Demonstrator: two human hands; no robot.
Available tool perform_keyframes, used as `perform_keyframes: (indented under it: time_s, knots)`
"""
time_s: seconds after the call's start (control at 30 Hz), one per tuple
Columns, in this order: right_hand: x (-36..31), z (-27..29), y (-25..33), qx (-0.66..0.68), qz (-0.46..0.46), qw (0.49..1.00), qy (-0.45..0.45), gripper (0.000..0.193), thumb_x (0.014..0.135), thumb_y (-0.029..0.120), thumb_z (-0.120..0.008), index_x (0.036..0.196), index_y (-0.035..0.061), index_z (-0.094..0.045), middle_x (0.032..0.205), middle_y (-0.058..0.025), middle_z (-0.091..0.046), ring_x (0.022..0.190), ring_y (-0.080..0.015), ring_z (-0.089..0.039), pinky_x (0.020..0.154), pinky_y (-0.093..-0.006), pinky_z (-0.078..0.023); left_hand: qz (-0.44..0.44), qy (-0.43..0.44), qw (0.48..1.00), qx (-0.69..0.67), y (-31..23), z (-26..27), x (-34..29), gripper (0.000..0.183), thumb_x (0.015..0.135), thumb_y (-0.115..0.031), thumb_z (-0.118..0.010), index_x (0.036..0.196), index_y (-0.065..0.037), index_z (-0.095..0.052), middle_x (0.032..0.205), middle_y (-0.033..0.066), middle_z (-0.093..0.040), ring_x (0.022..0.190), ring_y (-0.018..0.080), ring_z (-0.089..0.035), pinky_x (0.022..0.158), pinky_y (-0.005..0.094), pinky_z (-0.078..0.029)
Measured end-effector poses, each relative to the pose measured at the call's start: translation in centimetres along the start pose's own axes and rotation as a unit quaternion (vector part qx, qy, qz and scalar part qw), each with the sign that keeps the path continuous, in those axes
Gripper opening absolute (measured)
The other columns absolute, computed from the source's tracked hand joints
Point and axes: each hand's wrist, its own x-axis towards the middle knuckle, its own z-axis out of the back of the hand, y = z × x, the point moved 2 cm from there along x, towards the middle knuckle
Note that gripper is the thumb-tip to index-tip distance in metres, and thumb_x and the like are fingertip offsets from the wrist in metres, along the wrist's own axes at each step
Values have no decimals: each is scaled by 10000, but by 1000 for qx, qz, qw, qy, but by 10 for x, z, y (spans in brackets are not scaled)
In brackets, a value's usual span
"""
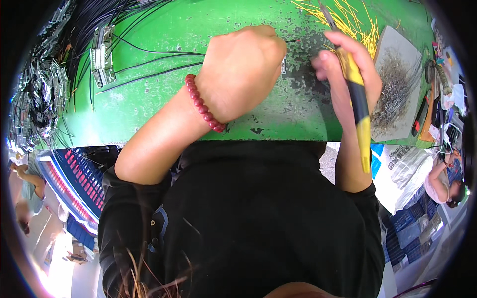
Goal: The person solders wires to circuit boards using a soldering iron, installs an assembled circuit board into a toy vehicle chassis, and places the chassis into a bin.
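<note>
My left hand [243, 69], curled with its back up, lies over the green table, a red bead bracelet [198, 104] on its wrist. Black wires [164, 52] run into it from the left, and a thin wire end with a reddish tip sticks out beyond its knuckles. Its fingertips are hidden. A small silvery piece [283, 65] shows beside the fist. Raised to the right, my right hand [355, 69] closes round a hand tool [358, 97] with a yellow-and-black handle and a narrow grey metal end pointing away from me. Its exact kind is unclear.
Metal connectors [103, 57] with black wires stand at left, near a heap of shiny metal parts [37, 104]. Yellow wires [355, 25] lie at the far right. Dark fine strands cover a pale board [410, 49]. Several tools crowd the right edge. Other people sit at both sides.
</note>
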Motion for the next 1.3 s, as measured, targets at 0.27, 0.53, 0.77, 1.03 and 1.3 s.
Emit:
perform_keyframes:
  time_s: [0.27,0.53,0.77,1.03,1.3]
  knots:
    - [23,-17,-10,-93,104,988,63,421,824,-96,-622,1211,51,-545,804,-38,-632,733,-79,-592,679,-204,-479,-21,-1,999,-27,3,2,-1,51,765,-62,-621,747,-25,-590,788,103,-602,719,326,-606,617,402,-498]
    - [-2,-25,-5,-86,208,974,-20,417,749,-113,-653,1117,82,-627,763,-21,-596,627,-66,-562,572,-198,-454,32,12,984,-175,8,9,-1,99,791,-88,-654,824,-20,-590,788,119,-639,679,306,-616,618,357,-494]
    - [-16,-16,-10,24,133,990,-38,386,775,-125,-657,1118,42,-593,915,-78,-667,817,-125,-683,672,-219,-523,22,1,992,-123,5,9,-1,89,792,-95,-662,812,-29,-606,715,123,-627,644,296,-619,589,357,-478]
    - [-19,-17,-10,18,110,994,-6,369,787,-115,-641,1117,44,-593,941,-80,-657,811,-113,-677,675,-208,-507,18,-3,994,-112,3,9,-2,87,776,-87,-667,800,-27,-609,703,116,-625,630,284,-618,582,352,-479]
    - [-6,-21,-8,36,93,995,-20,382,776,-54,-677,1128,72,-597,822,-28,-670,694,-69,-622,626,-197,-484,13,-8,994,-111,4,8,-4,89,773,-101,-669,804,-30,-625,707,111,-633,624,267,-622,576,342,-482]
